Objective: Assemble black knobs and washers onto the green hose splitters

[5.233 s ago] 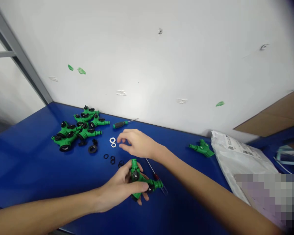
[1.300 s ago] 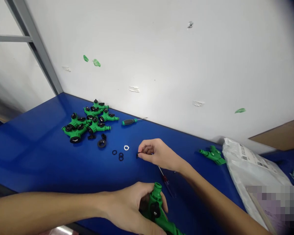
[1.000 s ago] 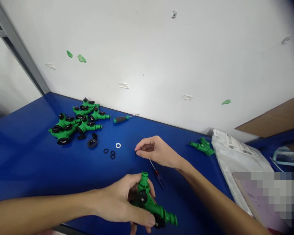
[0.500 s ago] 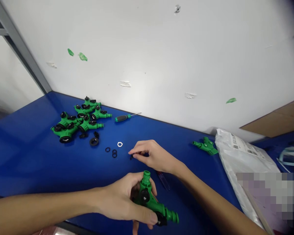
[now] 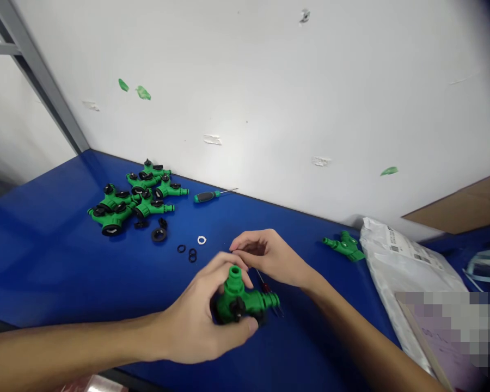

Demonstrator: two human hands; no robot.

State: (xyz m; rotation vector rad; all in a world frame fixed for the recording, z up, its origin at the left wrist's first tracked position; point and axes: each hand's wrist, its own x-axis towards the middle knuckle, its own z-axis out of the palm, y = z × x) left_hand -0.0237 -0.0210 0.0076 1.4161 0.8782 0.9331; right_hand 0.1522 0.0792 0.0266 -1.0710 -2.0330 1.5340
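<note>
My left hand [image 5: 204, 310] is wrapped round a green Y-shaped connector [image 5: 237, 296] with black knobs, one green outlet pointing up and another to the right. Just behind it, my right hand [image 5: 265, 256] is closed in a pinch; whatever lies between the fingertips is too small or hidden to make out. A screwdriver with a red and clear handle [image 5: 265, 287] lies partly hidden below my right hand. Left of the hands are a white ring [image 5: 201, 240], a thin black ring [image 5: 181, 249] and two touching black rings [image 5: 193, 255].
Several green connectors [image 5: 147, 206] cluster at the back left, beside a thick black ring [image 5: 159, 234]. A green-handled screwdriver [image 5: 206, 197] lies near the white wall. At the right are another green connector [image 5: 345, 246] and a white plastic package [image 5: 408, 261].
My left hand has raised and turned the green connector, bringing it closer to my right hand. My right hand has shifted slightly right, and more of the red-handled screwdriver shows.
</note>
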